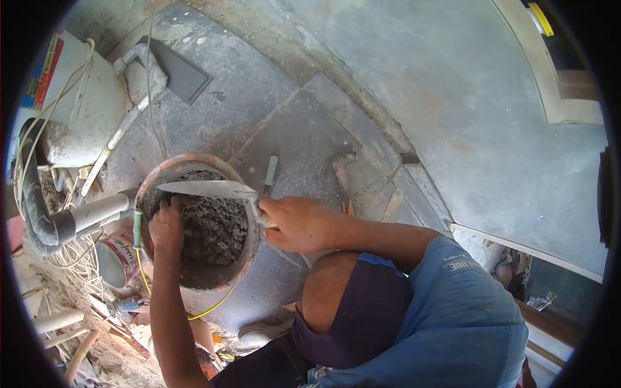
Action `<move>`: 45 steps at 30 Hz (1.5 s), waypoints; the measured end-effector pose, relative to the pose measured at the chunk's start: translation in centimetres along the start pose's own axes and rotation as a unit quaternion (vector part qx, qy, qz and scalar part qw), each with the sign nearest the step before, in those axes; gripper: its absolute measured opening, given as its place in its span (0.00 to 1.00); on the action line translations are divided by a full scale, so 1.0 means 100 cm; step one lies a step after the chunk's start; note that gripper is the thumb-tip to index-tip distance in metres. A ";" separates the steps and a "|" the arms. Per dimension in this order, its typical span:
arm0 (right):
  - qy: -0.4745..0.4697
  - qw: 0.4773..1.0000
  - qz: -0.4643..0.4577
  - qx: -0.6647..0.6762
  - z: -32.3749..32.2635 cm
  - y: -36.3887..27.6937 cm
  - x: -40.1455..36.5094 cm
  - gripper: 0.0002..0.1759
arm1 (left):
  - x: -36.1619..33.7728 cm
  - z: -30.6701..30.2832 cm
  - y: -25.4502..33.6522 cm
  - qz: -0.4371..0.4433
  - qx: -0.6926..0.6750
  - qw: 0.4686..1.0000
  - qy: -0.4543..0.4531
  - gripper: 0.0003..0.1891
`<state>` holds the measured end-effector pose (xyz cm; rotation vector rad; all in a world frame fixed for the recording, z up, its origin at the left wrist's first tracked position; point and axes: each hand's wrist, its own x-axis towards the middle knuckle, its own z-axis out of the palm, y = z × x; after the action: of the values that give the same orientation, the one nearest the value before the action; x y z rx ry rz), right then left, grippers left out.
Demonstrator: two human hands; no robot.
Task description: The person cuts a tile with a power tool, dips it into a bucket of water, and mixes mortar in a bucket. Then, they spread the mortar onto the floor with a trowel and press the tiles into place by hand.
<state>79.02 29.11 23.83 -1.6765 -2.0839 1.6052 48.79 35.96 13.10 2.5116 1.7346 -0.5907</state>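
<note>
A bucket (153,178) with a dirty orange-brown rim stands in front of me, holding lumpy grey mortar (217,223). My right hand (297,223) is closed round the handle of a trowel (207,188), whose long, smeared blade lies level across the bucket's mouth and points left. Inside the bucket's left side, my left hand (167,227) is just below the blade tip with its fingers curled. Their tips look dark; whether they touch the blade or hold some mortar is hidden.
A green-handled tool (137,229) hangs on the bucket's left rim, near a grey pipe (97,212). A large white bucket (97,103), a grey float (174,71) and tangled cable (81,249) are at left. A green block (271,171) lies on the tiles (297,136).
</note>
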 end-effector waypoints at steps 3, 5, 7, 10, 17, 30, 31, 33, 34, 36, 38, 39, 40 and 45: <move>0.055 0.997 -0.060 -0.001 0.017 0.003 0.011 0.20 | -0.006 -0.006 -0.011 -0.032 -0.083 0.995 -0.034 0.13; 0.057 0.998 -0.029 0.020 0.005 0.005 0.004 0.20 | -0.012 -0.016 -0.015 -0.053 -0.220 0.974 0.004 0.12; 0.050 0.997 -0.039 0.034 0.006 0.002 0.005 0.19 | -0.021 -0.030 -0.019 -0.072 -0.377 0.923 0.033 0.15; 0.073 0.995 -0.040 0.052 0.006 0.001 0.004 0.20 | -0.034 -0.032 -0.026 -0.083 -0.457 0.884 0.052 0.14; 0.068 0.996 -0.012 0.060 0.006 -0.003 0.006 0.21 | -0.055 -0.035 -0.028 -0.135 -0.670 0.729 -0.041 0.12; 0.072 0.997 -0.037 -0.011 0.000 -0.006 0.001 0.21 | -0.107 -0.073 -0.024 -0.041 -0.581 0.811 0.049 0.11; 0.078 0.996 -0.034 -0.026 0.002 -0.003 0.004 0.21 | -0.112 -0.080 -0.029 -0.029 -0.605 0.793 0.059 0.11; 0.072 0.995 0.045 0.056 0.005 -0.011 0.005 0.11 | -0.119 -0.095 -0.036 0.001 -0.592 0.798 0.114 0.11; 0.070 0.993 0.051 0.078 0.005 -0.004 0.008 0.10 | -0.122 -0.095 -0.038 0.018 -0.603 0.781 0.160 0.12; 0.069 0.989 0.087 0.099 0.010 -0.009 0.009 0.11 | -0.129 -0.099 -0.039 0.072 -0.545 0.792 0.265 0.13; 0.094 0.985 0.098 0.104 0.016 -0.009 0.008 0.12 | -0.155 -0.121 -0.046 0.048 -0.539 0.790 0.288 0.14; 0.114 0.983 0.087 0.113 0.018 0.002 0.009 0.12 | -0.168 -0.130 -0.052 0.067 -0.506 0.793 0.332 0.13; 0.099 0.987 0.068 0.110 0.015 0.010 0.011 0.12 | -0.182 -0.138 -0.060 0.089 -0.469 0.796 0.374 0.13; 0.104 0.986 0.099 0.081 0.014 0.025 0.020 0.17 | -0.296 -0.180 -0.113 0.002 -0.141 0.813 0.565 0.10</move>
<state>79.14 29.35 20.36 -1.9482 -1.6901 1.5211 34.70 18.00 41.46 2.7329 1.7467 1.3626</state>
